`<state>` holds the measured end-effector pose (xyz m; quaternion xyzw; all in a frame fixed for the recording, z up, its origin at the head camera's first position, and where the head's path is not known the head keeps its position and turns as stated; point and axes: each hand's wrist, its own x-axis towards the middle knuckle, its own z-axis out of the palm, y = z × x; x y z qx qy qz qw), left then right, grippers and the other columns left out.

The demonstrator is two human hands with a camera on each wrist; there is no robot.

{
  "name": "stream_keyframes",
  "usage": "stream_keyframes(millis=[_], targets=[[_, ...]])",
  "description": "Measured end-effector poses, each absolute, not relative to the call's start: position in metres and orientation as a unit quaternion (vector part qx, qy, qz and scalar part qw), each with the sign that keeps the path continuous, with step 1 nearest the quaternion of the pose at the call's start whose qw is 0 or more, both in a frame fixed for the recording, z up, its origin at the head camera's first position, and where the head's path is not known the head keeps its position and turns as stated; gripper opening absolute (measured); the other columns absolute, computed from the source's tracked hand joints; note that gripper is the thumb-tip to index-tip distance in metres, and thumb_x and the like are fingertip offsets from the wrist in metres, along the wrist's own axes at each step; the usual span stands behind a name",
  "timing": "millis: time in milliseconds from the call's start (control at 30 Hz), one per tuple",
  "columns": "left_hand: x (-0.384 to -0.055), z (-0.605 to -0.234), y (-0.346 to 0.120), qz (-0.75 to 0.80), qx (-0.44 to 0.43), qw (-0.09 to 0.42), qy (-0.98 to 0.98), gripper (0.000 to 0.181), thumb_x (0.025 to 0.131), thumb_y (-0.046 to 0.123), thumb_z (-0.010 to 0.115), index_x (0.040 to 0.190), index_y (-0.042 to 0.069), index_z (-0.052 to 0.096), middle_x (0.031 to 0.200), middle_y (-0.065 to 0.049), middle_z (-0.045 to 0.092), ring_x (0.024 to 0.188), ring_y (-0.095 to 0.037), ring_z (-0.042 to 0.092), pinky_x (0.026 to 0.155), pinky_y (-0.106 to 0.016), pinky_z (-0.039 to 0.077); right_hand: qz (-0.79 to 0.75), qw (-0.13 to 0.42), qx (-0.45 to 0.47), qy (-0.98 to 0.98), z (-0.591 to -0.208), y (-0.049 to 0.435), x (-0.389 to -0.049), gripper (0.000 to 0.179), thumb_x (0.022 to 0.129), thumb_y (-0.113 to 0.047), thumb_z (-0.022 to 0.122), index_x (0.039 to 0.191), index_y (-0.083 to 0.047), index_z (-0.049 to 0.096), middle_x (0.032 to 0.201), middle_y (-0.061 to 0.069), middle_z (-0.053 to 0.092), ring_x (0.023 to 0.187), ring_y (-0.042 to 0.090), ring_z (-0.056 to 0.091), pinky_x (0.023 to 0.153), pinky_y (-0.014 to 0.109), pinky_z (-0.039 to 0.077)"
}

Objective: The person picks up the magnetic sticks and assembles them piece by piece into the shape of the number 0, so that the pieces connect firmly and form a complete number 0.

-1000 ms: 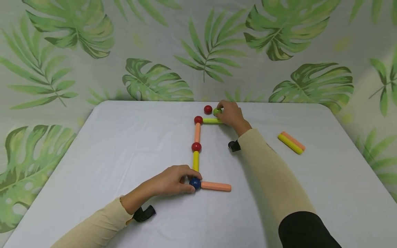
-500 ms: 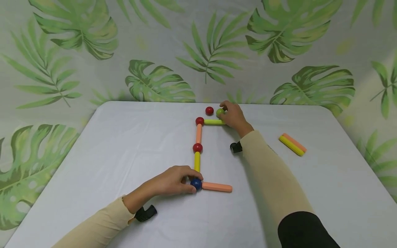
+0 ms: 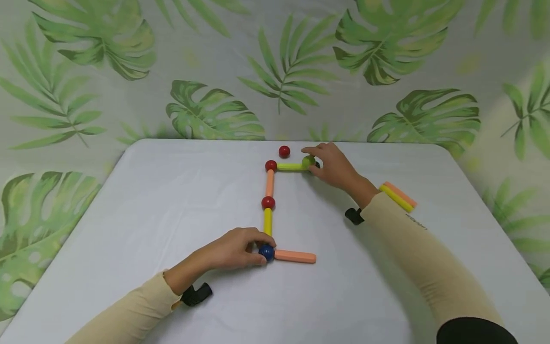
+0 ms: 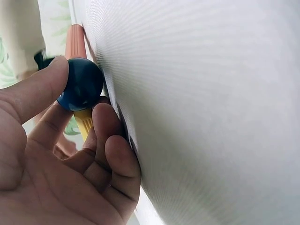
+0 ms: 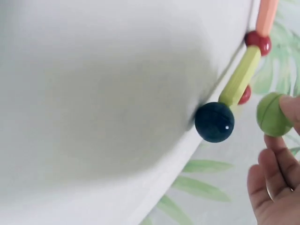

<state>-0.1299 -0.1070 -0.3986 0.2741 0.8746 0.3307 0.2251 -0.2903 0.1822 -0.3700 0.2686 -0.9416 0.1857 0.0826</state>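
Note:
At the near corner of a bracket-shaped chain of sticks and balls, my left hand [image 3: 236, 248] pinches a blue ball [image 3: 266, 252]. A yellow stick [image 3: 268, 220] runs away from that ball, and an orange stick [image 3: 295, 256] points right. Farther back come a red ball [image 3: 268, 202], another orange stick [image 3: 269, 183], a corner red ball [image 3: 270, 165] and a lime stick [image 3: 289, 167]. A dark blue ball [image 5: 214, 122] caps the lime stick's right end. My right hand [image 3: 337, 167] pinches a green ball [image 5: 272, 115], held apart from the dark blue ball in the right wrist view.
One loose red ball [image 3: 284, 151] lies behind the lime stick, close to the table's back edge. To the right, a yellow stick [image 3: 395, 198] and an orange stick [image 3: 400, 193] lie side by side, near my right sleeve. A leaf-print cloth [image 3: 215, 62] hangs behind the white table [image 3: 172, 191].
My right hand has moved the green ball from beside the loose red ball toward me, over the lime stick's right end. The left hand stays on the blue ball.

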Motion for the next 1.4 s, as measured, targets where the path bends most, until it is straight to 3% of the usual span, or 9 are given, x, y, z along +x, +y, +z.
stream_keyframes(millis=[167,300,500,700,1400], targets=[[-0.13,-0.398,-0.109,0.332,0.269,0.225,0.876,0.028,0.089,0.023,0.074,0.117,0.027,0.069,0.096,0.006,0.061,0.082,-0.013,0.051,0.067,-0.024,0.044,0.189,0.035,0.299,-0.935,-0.368,0.193,-0.262,0.049,0.092,-0.013,0.069,0.139,-0.015,0.058,0.116,0.015,0.062,0.101,0.028,0.059,0.085,0.042,0.052],[-0.13,-0.398,-0.108,0.332,0.269,0.225,0.876,0.029,0.09,0.022,0.073,0.118,0.027,0.068,0.097,0.006,0.06,0.082,-0.013,0.051,0.068,-0.024,0.044,0.209,-0.004,0.317,-0.925,-0.369,0.204,-0.24,0.049,0.092,-0.008,0.068,0.14,-0.017,0.058,0.114,0.013,0.059,0.092,0.022,0.059,0.075,0.034,0.051],[-0.129,-0.398,-0.107,0.327,0.274,0.22,0.877,0.028,0.089,0.021,0.074,0.117,0.026,0.069,0.096,0.007,0.061,0.08,-0.012,0.051,0.066,-0.023,0.044,0.255,-0.071,0.35,-0.899,-0.378,0.222,-0.201,0.032,0.091,-0.001,0.066,0.121,-0.013,0.071,0.107,0.007,0.062,0.088,0.014,0.058,0.076,0.029,0.052],[-0.129,-0.397,-0.107,0.327,0.279,0.219,0.876,0.028,0.089,0.022,0.074,0.116,0.024,0.068,0.096,0.005,0.061,0.08,-0.012,0.051,0.066,-0.022,0.043,0.294,-0.134,0.344,-0.882,-0.391,0.232,-0.172,0.027,0.092,-0.003,0.064,0.116,-0.015,0.068,0.108,0.002,0.061,0.09,0.008,0.056,0.079,0.022,0.053],[-0.13,-0.396,-0.106,0.328,0.285,0.221,0.873,0.028,0.089,0.022,0.075,0.116,0.024,0.069,0.095,0.004,0.061,0.08,-0.012,0.051,0.065,-0.021,0.044,0.343,-0.137,0.385,-0.846,-0.398,0.225,-0.121,0.03,0.087,-0.004,0.071,0.11,-0.019,0.061,0.107,-0.009,0.065,0.092,0.003,0.06,0.081,0.025,0.054]])
